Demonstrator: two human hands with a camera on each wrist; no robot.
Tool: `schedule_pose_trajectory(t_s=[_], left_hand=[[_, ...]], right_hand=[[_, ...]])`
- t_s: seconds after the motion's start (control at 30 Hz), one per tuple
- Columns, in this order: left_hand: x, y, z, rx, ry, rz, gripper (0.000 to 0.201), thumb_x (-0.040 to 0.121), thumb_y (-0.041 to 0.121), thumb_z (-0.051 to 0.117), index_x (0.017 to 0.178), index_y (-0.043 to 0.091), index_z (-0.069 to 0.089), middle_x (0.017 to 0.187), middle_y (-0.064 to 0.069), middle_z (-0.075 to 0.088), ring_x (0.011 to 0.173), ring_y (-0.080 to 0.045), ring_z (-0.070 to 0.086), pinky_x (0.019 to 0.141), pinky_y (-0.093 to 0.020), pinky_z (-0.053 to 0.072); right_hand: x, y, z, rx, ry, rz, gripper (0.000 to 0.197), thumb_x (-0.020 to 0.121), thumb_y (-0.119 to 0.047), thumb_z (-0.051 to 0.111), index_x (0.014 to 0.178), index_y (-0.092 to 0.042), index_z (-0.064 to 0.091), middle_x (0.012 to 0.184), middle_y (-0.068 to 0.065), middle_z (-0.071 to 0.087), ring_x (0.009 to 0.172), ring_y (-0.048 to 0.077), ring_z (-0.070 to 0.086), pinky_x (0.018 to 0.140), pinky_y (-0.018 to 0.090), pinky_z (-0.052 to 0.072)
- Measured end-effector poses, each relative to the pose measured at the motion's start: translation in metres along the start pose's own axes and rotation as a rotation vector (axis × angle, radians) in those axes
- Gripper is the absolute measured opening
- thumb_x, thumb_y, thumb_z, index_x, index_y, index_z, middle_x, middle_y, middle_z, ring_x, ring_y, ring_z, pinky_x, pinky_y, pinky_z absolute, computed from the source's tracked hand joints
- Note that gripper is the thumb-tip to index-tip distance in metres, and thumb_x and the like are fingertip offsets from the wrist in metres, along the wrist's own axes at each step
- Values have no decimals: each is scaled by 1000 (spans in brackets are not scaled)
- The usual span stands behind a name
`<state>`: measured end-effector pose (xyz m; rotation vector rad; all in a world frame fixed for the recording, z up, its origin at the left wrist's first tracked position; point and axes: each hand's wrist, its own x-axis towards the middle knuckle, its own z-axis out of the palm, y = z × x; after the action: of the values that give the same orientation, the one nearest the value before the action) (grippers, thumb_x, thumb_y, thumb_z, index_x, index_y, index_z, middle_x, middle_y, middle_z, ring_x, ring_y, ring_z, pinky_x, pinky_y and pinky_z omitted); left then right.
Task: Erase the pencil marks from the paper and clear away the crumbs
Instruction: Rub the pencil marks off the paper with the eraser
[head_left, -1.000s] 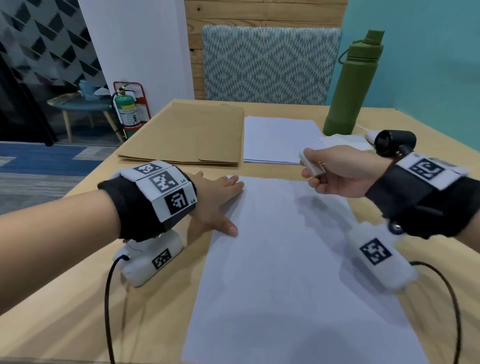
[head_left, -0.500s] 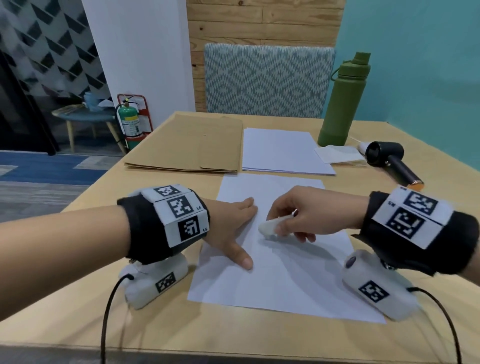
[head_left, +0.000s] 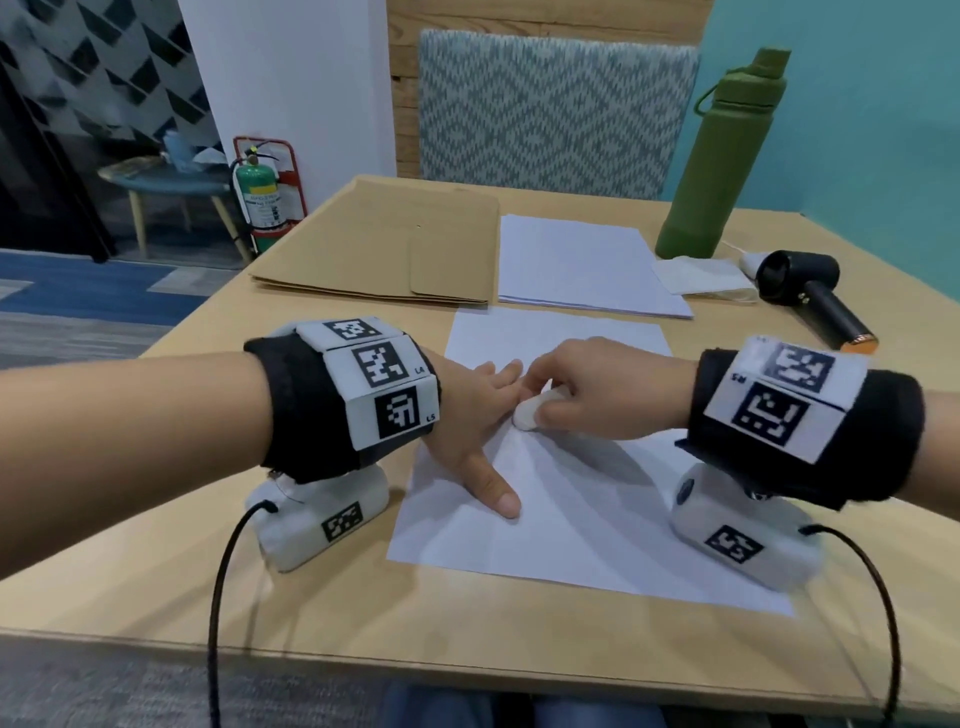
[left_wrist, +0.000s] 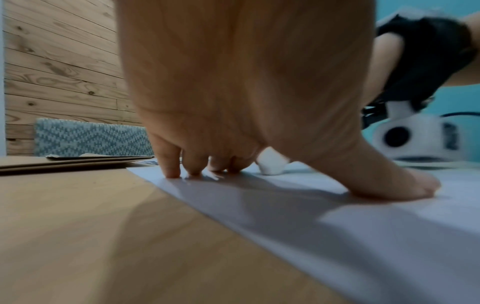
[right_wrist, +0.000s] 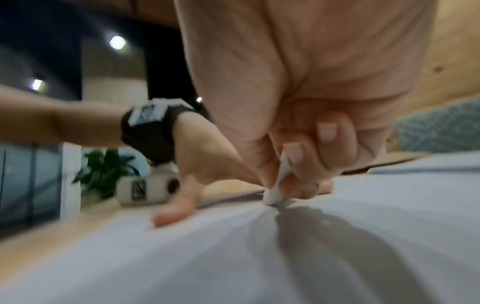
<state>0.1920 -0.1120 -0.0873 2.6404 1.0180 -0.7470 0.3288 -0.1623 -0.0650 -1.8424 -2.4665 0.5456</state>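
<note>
A white sheet of paper (head_left: 587, 499) lies on the wooden table in front of me. My left hand (head_left: 475, 415) presses flat on its left part, fingers spread and thumb pointing toward me; the left wrist view shows the fingertips (left_wrist: 171, 170) and thumb down on the paper (left_wrist: 337, 226). My right hand (head_left: 582, 395) pinches a white eraser (head_left: 530, 413), its tip on the paper right beside the left fingers. In the right wrist view the eraser (right_wrist: 275, 193) touches the sheet (right_wrist: 233, 257), which wrinkles slightly there. Pencil marks and crumbs are too faint to make out.
Behind the sheet lie brown envelopes (head_left: 384, 249) and a stack of white paper (head_left: 582, 265). A green bottle (head_left: 727, 156), a folded tissue (head_left: 696, 275) and a black hair dryer (head_left: 810, 296) stand at the back right. The table's front edge (head_left: 467, 670) is near me.
My right hand came down from above the table and set the eraser on the paper beside my left hand. The left hand stayed pressed on the sheet; the head view pulled back.
</note>
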Motion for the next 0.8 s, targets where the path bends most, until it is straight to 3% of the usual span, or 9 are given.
schedule_pose_trajectory(t_s=[0.17,0.3,0.43,0.53,0.57,0.6,0.67,0.77,0.8], left_hand=[[0,3,1,43,1,-28,117,71,66,61,150,23,-14,158,2,-18,147,-22,-9,118,-50,11],[1,1,1,24,7,-25,121,69,67,62,148,25,-20,157,3,-21,147,-22,-10,118,-51,10],[0,3,0,41,-4,-41,119,72,66,60,148,24,-21,157,1,-20,147,-21,-10,119,-49,8],[0,4,2,56,-25,-56,118,72,69,58,149,21,-18,156,0,-25,146,-20,-13,119,-47,5],[0,3,2,51,-22,-55,119,71,69,58,149,22,-19,156,0,-25,146,-20,-13,119,-48,6],[0,3,1,42,-16,-51,120,71,68,59,148,24,-22,157,1,-23,146,-21,-12,119,-49,6],[-2,5,0,34,-20,-57,122,71,67,61,144,27,-28,157,2,-23,146,-20,-12,119,-49,6],[-4,7,-2,59,-30,-79,117,73,67,58,147,24,-23,157,2,-22,147,-19,-12,118,-46,6],[-4,8,-2,70,-32,-78,116,74,68,57,148,23,-19,157,1,-22,147,-19,-12,118,-45,6]], right_hand=[[-7,-6,9,-57,-72,-14,2,91,-28,52,93,-27,51,60,-17,37,54,-1,39,48,10,31],[1,-1,3,-32,-23,50,27,87,-33,57,96,-10,67,54,-11,49,55,3,47,49,13,34],[0,-3,9,-13,-10,11,17,88,-22,54,98,-13,66,46,-12,48,51,-1,47,47,7,36],[-12,-12,13,12,-100,-35,11,88,-25,55,92,-18,64,43,-30,50,52,-16,48,50,1,35],[-10,-10,11,17,-84,-25,17,88,-26,56,94,-14,67,44,-28,52,53,-14,49,50,2,35],[-5,-6,8,20,-43,3,22,88,-27,57,98,-12,70,47,-17,54,54,-5,51,48,3,36],[3,-2,4,15,34,69,25,87,-28,57,102,-14,71,51,-7,46,54,6,45,45,7,35],[-1,-4,6,4,-35,-2,13,89,-21,53,81,-25,63,49,-9,52,55,2,50,47,9,36],[-5,-7,7,-13,-99,-36,18,89,-20,53,75,-31,56,49,-20,56,57,-7,52,50,5,36]])
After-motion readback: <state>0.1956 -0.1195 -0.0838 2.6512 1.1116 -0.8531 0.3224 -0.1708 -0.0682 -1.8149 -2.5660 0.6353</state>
